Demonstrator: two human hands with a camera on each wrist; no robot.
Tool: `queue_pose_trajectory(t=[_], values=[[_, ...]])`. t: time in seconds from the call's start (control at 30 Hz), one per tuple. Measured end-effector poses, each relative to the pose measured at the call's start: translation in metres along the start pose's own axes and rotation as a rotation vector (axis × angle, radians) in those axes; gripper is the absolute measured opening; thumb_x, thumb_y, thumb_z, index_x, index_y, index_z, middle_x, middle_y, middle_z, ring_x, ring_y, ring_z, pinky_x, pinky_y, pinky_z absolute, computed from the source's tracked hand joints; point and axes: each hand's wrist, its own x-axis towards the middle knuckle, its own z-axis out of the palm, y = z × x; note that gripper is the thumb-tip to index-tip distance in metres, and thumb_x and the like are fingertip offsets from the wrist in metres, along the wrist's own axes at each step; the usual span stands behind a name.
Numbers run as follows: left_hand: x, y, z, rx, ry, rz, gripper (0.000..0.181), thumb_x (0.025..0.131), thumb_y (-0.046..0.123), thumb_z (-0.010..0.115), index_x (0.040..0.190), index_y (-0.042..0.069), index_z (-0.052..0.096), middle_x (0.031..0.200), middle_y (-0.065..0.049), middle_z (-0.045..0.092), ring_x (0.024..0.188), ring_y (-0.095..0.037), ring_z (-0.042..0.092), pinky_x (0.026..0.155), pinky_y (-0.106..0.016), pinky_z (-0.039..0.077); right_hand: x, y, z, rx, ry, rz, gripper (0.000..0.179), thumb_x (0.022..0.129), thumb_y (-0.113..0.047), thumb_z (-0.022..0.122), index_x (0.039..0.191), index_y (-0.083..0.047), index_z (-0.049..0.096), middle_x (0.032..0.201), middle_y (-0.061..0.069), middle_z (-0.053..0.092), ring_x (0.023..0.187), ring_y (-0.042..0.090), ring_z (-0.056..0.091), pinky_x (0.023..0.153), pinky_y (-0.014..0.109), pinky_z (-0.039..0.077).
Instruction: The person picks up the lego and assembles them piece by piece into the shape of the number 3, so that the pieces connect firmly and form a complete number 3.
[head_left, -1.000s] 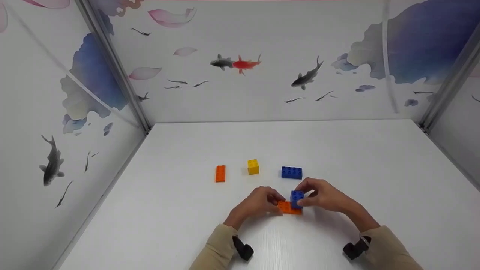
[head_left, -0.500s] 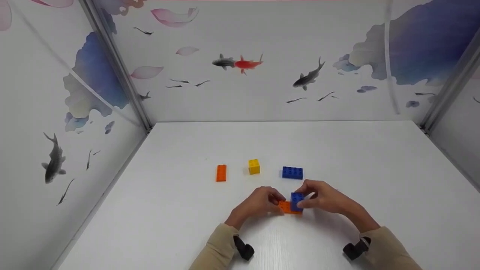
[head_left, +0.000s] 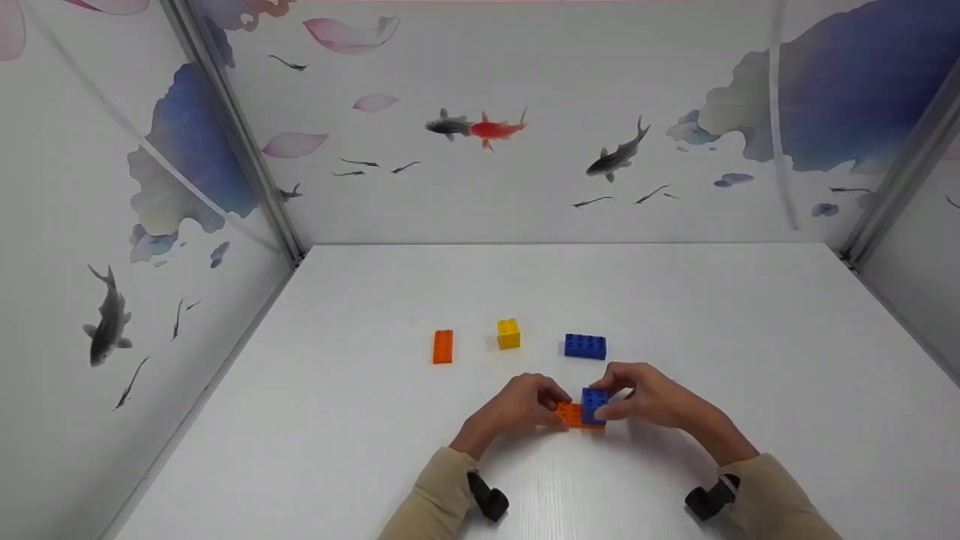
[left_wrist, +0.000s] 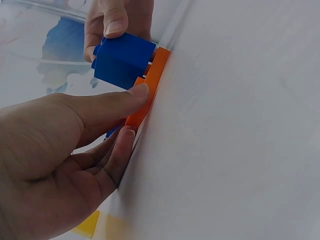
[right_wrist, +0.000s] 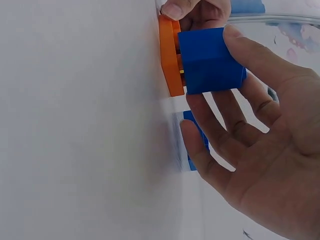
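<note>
In the head view my left hand [head_left: 519,401] pinches the left end of a flat orange building brick [head_left: 570,414], which lies on the white table. My right hand [head_left: 646,394] holds a blue building brick [head_left: 594,405] between thumb and fingers, over the right part of the orange one. The left wrist view shows the orange brick's studs in a narrow gap under the blue brick [left_wrist: 122,61]. From the right wrist, the thumb lies on one side of the blue brick [right_wrist: 210,60] and fingertips on another. Part of the orange brick [right_wrist: 171,60] is hidden behind it.
Beyond the hands, a second flat orange brick [head_left: 442,346], a yellow brick [head_left: 508,334] and another blue brick [head_left: 585,346] lie in a loose row on the table [head_left: 360,435]. Printed walls enclose the table at the back and sides.
My right hand has moved slightly down with the blue brick, bringing it closer to the orange brick. The left hand keeps its grip on the orange brick.
</note>
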Motion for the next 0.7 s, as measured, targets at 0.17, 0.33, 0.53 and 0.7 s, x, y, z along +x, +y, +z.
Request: queue_pose_trajectory(t=[0.17,0.33,0.53,0.7], values=[[-0.0007,0.0008,0.0014,0.001,0.001,-0.020,0.025,0.084,0.014,0.081,0.109,0.016,0.075,0.096,0.005,0.068,0.085,-0.010,0.058,0.086,-0.024,0.054,-0.0015,0.0000,0.0020,0.003,-0.012,-0.020,0.028,0.086,-0.026,0.079,0.103,-0.009,0.065,0.118,0.012,0.072,0.106,0.023,0.063,0.098,0.046,0.054],[-0.0008,-0.0005,0.0031,0.004,-0.002,-0.021,0.025,0.084,0.014,0.081,0.109,0.017,0.075,0.097,0.006,0.068,0.086,-0.010,0.057,0.086,-0.024,0.053,-0.0020,-0.0003,0.0026,0.003,-0.018,0.007,0.028,0.085,-0.025,0.080,0.101,-0.010,0.063,0.119,0.012,0.071,0.106,0.023,0.064,0.098,0.043,0.055],[-0.0011,0.0021,0.0021,0.009,-0.001,-0.021,0.026,0.084,0.014,0.081,0.109,0.016,0.075,0.097,0.005,0.068,0.087,-0.010,0.057,0.087,-0.025,0.053,-0.0011,-0.0018,0.0022,-0.002,-0.004,0.050,0.029,0.084,-0.027,0.082,0.101,-0.013,0.063,0.120,0.012,0.070,0.106,0.024,0.063,0.096,0.045,0.055],[-0.0005,0.0026,0.0013,0.007,0.003,-0.022,0.025,0.085,0.014,0.080,0.109,0.016,0.075,0.097,0.005,0.068,0.087,-0.011,0.057,0.088,-0.026,0.054,0.0000,-0.0041,0.0014,-0.005,-0.006,0.068,0.029,0.084,-0.026,0.081,0.103,-0.012,0.063,0.120,0.012,0.069,0.106,0.024,0.063,0.096,0.044,0.056]])
